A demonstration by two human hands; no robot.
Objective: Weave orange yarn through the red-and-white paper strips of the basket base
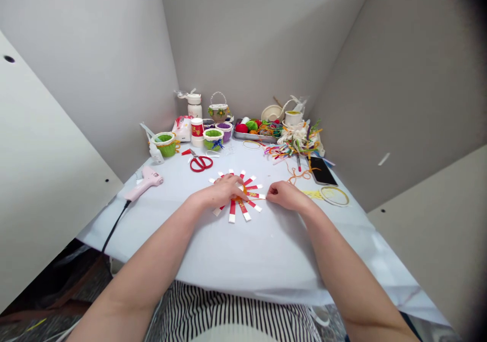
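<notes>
In front of me a red-and-white paper cup [244,211], cut into strips, lies spread flat on the table like a sunburst. My left hand [226,190] is over its left side, thumb and fingers closed at the centre and holding it down. Orange yarn runs around the centre under those fingers, then stretches right as an orange yarn strand [257,199]. My right hand [282,195], just off the strips' right ends, is closed in a pinch on that strand. The exact grip of the left fingertips is partly hidden.
Red scissors [201,164] and a pink glue gun [146,183] with a cord lie at left. Small baskets [213,140] and a tray of yarn balls [256,138] stand behind. A phone [322,171], loose orange yarn and a yellow yarn ring [335,196] are at right.
</notes>
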